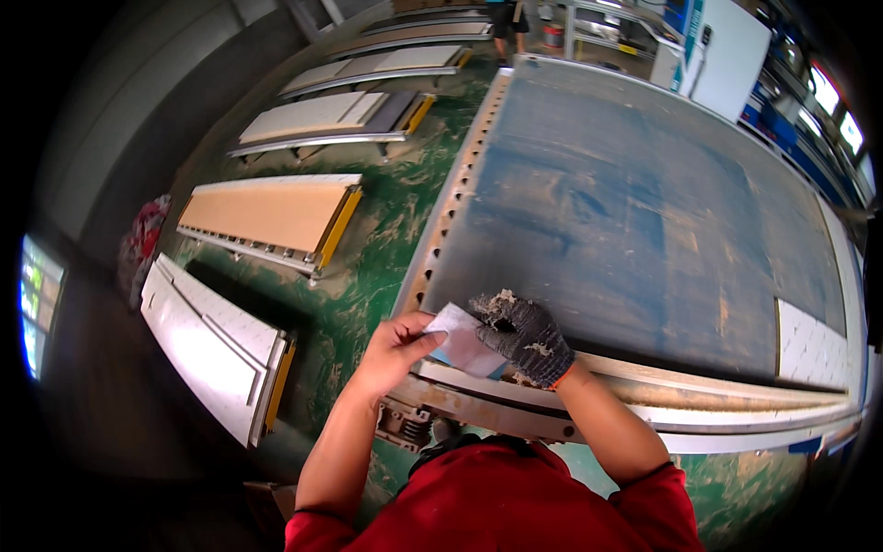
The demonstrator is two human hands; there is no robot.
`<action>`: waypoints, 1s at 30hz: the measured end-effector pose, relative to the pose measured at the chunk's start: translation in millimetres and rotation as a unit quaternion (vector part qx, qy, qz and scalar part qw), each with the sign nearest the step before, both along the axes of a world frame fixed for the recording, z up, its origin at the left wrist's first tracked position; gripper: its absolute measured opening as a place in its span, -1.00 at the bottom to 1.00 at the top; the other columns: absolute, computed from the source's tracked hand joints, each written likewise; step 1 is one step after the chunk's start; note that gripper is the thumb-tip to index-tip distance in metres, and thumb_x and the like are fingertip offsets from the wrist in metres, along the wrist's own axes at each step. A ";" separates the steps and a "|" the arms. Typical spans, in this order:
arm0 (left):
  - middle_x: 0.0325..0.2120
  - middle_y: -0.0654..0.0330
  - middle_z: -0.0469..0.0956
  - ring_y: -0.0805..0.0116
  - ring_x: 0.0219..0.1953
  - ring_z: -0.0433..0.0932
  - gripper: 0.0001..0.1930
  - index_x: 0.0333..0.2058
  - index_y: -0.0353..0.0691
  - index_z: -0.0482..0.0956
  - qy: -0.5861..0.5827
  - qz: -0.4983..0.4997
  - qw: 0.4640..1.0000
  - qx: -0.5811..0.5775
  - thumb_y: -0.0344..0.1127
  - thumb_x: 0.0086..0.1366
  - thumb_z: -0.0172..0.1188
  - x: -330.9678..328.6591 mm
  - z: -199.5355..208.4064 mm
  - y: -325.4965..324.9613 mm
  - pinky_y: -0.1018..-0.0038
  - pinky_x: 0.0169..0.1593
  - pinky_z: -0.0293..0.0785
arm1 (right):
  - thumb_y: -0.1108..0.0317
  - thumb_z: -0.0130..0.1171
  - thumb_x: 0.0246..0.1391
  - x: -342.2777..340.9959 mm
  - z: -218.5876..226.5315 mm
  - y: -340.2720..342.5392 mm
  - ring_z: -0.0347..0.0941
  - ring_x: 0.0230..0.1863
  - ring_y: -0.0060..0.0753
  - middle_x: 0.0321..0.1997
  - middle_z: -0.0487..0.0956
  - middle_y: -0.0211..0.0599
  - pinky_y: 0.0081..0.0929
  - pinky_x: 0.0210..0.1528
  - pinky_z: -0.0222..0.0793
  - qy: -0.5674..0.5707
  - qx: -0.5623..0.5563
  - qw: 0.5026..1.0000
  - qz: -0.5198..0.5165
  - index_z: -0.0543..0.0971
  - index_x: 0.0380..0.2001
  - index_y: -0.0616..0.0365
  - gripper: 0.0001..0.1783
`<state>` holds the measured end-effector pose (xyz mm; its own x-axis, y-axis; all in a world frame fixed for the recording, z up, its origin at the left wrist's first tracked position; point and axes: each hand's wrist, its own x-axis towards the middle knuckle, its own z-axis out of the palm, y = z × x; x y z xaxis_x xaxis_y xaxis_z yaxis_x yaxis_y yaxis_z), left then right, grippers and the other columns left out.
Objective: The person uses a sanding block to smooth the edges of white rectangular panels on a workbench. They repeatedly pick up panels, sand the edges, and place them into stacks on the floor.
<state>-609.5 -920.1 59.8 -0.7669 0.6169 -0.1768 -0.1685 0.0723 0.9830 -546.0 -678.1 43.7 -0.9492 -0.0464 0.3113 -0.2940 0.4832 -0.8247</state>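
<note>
No words or numbers can be read. Small pale lettering is carried by the teal strip (692, 39) beside the white cabinet (734, 57), too tiny to be made out. Faint repeated marks are seen on the white panel (811, 350) at the right; whether they are print cannot be told.

White sheet (466, 344) | thin — tilted | between left hand (397, 350) and gloved right hand (529, 339)
</note>
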 end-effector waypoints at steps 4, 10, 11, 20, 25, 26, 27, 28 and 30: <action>-0.37 0.34 0.60 0.56 -0.30 0.51 -0.92 -0.27 -0.36 0.60 0.076 0.220 0.972 -0.002 -0.49 0.28 0.23 -29.2 -2.9 -66.9 0.60 -0.14 0.40 | 0.25 0.31 0.07 -12.9 20.0 -20.8 0.56 -0.03 -0.27 -0.03 0.61 -0.16 -0.36 0.02 0.47 -0.078 -0.040 0.996 -0.032 0.57 -0.10 0.22 -0.63; -0.55 0.03 0.60 0.25 -0.52 0.58 -0.82 -0.25 -0.27 0.60 0.256 0.281 0.879 -0.288 -0.32 0.20 0.28 -66.6 -61.1 -121.6 0.40 -0.34 0.49 | 0.57 0.29 0.05 28.6 -27.9 31.2 0.55 -0.01 -0.47 -0.01 0.62 -0.24 -0.50 0.06 0.47 -0.093 -0.110 0.975 -0.170 0.56 -0.11 0.22 -0.71; -0.54 -0.03 0.60 0.08 -0.46 0.63 -0.79 -0.26 -0.26 0.60 0.245 0.273 0.882 -0.294 -0.28 0.18 0.29 -67.7 -71.8 -117.2 0.32 -0.31 0.51 | 0.58 0.29 0.04 40.3 -41.8 40.0 0.55 -0.01 -0.47 -0.01 0.62 -0.24 -0.50 0.06 0.47 -0.078 -0.137 0.970 -0.183 0.57 -0.12 0.21 -0.71; -0.15 -0.05 0.53 -0.02 -0.09 0.52 -0.48 0.03 -0.33 0.41 0.473 0.168 0.764 -0.406 -0.23 0.16 0.33 -85.9 -134.4 -105.3 0.22 -0.04 0.46 | 0.41 0.35 -0.10 120.6 -22.2 53.9 0.48 0.00 -0.04 -0.02 0.58 -0.14 -0.15 0.12 0.34 -0.029 0.299 0.894 -0.333 0.54 -0.03 0.09 -0.53; -0.09 -0.06 0.44 -0.11 -0.05 0.44 -0.49 0.06 -0.34 0.37 0.427 -0.011 0.883 -0.194 -0.33 0.16 0.32 -53.8 -56.6 -25.2 0.19 0.02 0.41 | 0.21 0.28 -0.11 166.1 -37.7 91.1 0.37 0.11 0.04 -0.01 0.53 -0.12 0.00 0.23 0.18 -0.076 0.432 0.823 -0.360 0.53 -0.04 0.04 -0.51; -0.07 -0.05 0.44 -0.11 -0.05 0.43 -0.47 0.06 -0.33 0.38 0.471 -0.043 0.864 -0.171 -0.29 0.15 0.32 -42.0 -49.6 -7.1 0.18 0.04 0.39 | 0.20 0.25 -0.10 172.5 -51.9 103.5 0.37 0.11 0.04 -0.01 0.52 -0.12 0.03 0.23 0.16 -0.094 0.489 0.789 -0.361 0.53 -0.03 0.03 -0.51; -0.05 -0.04 0.45 -0.11 -0.04 0.43 -0.46 0.06 -0.31 0.39 0.516 -0.070 0.841 -0.149 -0.25 0.14 0.33 -30.4 -42.8 9.7 0.16 0.06 0.38 | 0.20 0.23 -0.11 173.1 -65.5 111.9 0.38 0.11 0.01 -0.02 0.53 -0.14 0.03 0.23 0.16 -0.124 0.509 0.775 -0.353 0.53 -0.01 0.00 -0.50; -0.05 -0.03 0.45 -0.11 -0.04 0.42 -0.45 0.06 -0.31 0.40 0.548 -0.103 0.814 -0.164 -0.21 0.13 0.33 -18.4 -32.3 27.0 0.16 0.07 0.36 | 0.20 0.22 -0.11 172.3 -70.4 117.2 0.38 0.11 -0.01 -0.02 0.53 -0.17 0.04 0.23 0.16 -0.156 0.527 0.762 -0.343 0.54 0.00 -0.03 -0.49; -0.03 -0.02 0.45 -0.10 -0.03 0.42 -0.42 0.06 -0.29 0.41 0.610 -0.154 0.749 -0.208 -0.13 0.11 0.33 -0.3 -18.7 52.5 0.14 0.09 0.33 | 0.23 0.18 -0.07 165.5 -59.7 110.0 0.40 0.10 -0.08 -0.04 0.55 -0.21 -0.05 0.24 0.17 -0.171 0.501 0.772 -0.351 0.58 -0.02 -0.11 -0.55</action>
